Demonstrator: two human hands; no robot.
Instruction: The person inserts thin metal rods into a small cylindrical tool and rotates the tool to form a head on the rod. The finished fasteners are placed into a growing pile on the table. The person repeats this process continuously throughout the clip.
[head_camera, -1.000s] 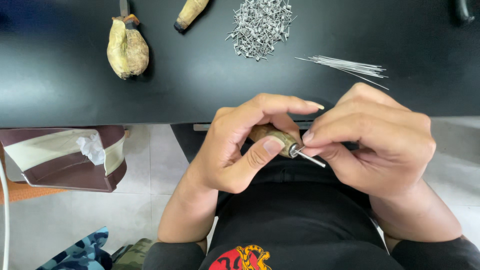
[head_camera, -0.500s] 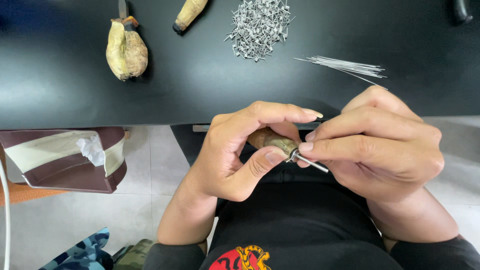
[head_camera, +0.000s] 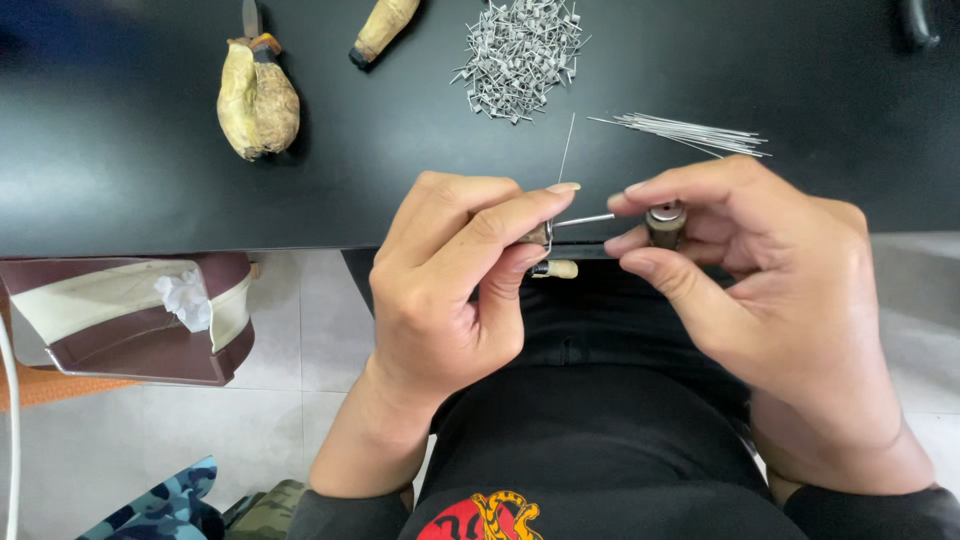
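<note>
Wooden-handled tool (head_camera: 548, 252) in left hand (head_camera: 450, 290), right hand (head_camera: 760, 290) pinching cylinder (head_camera: 665, 224)

A small wooden-handled tool (head_camera: 548, 250) is pinched in the left hand (head_camera: 450, 290), its pale handle end poking out just below. A thin steel pin (head_camera: 585, 219) is held level between both hands. A short dark cylinder with a metal cap (head_camera: 665, 224) is gripped by the right hand (head_camera: 770, 290).
</note>
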